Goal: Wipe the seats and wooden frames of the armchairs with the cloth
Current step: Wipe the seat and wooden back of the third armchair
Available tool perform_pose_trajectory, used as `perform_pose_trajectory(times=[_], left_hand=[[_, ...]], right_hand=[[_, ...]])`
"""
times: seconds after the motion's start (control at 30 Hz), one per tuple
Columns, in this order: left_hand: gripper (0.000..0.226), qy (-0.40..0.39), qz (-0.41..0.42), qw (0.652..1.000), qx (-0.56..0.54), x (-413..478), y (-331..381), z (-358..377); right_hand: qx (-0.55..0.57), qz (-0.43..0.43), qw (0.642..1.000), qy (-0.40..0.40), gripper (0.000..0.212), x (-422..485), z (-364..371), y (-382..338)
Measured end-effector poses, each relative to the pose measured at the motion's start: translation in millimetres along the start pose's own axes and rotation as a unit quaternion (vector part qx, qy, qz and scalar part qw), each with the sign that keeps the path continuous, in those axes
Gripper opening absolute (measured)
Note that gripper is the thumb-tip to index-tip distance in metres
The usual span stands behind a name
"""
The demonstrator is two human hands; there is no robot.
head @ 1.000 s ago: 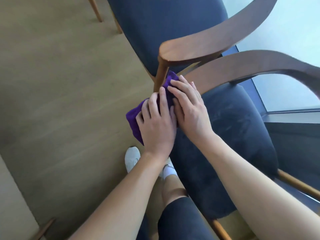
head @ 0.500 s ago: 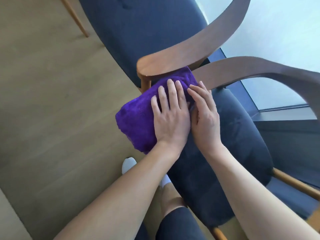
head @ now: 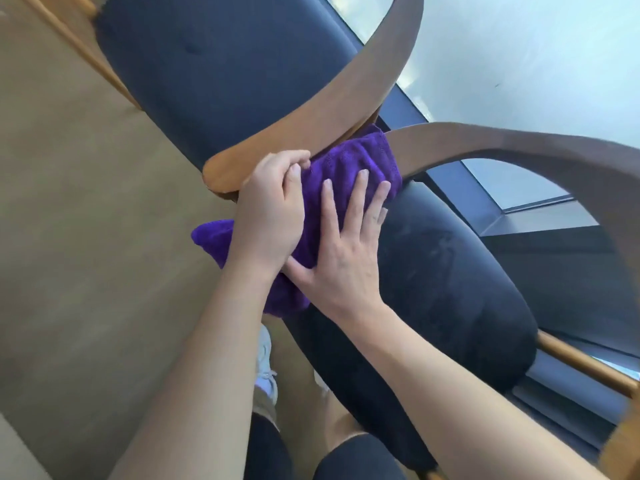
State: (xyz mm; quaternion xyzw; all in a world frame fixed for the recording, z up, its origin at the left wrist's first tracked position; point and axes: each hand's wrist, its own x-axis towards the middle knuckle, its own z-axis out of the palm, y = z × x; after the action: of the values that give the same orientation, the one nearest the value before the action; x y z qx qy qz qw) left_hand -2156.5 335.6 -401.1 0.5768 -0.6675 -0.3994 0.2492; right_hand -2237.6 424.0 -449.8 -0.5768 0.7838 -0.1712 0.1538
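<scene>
A purple cloth [head: 349,168] is seen bunched betw. two armchairs, laid over the front-left edge of the near seat [head: 443,292] & tucked just under the far armrest [head: 311,126], touching it. The left hand [head: 270,216] is set on the cloth w/ fingers curled, and the cloth's upper edge is gripped right below that armrest's rounded front end. The right hand [head: 346,251] is laid flat beside it, fingers straight & spread, pressed onto the cloth; nothing is gripped by it. A loose end of the cloth is seen hanging past the left wrist, over the floor [head: 86,237]. The near armrest [head: 519,150] is seen curving off to the right, its front end met by the cloth. The far seat [head: 225,71] is apart from both hands. A white shoe [head: 265,372] is seen below the forearms.
</scene>
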Motion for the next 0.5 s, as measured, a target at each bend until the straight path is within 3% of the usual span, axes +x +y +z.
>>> perform_pose_trajectory(times=[0.07, 0.27, 0.4, 0.5], left_hand=[[0.031, 0.011, 0.020, 1.000, 0.012, -10, -10, 0], [0.029, -0.006, 0.116, 0.993, -0.023, 6, -7, 5], [0.035, -0.052, 0.107, 0.992, -0.030, 16, -1, 8], [0.035, -0.056, 0.102, 0.993, -0.026, 17, -7, 8]], right_hand=[[-0.045, 0.028, 0.999, 0.012, 0.099, 12, 6, -8], [-0.085, 0.088, 0.991, 0.048, 0.077, 72, -5, 11], [-0.100, 0.134, 0.986, 0.022, 0.068, 114, -27, 23], [-0.084, 0.140, 0.983, 0.080, 0.066, 102, -19, 15]])
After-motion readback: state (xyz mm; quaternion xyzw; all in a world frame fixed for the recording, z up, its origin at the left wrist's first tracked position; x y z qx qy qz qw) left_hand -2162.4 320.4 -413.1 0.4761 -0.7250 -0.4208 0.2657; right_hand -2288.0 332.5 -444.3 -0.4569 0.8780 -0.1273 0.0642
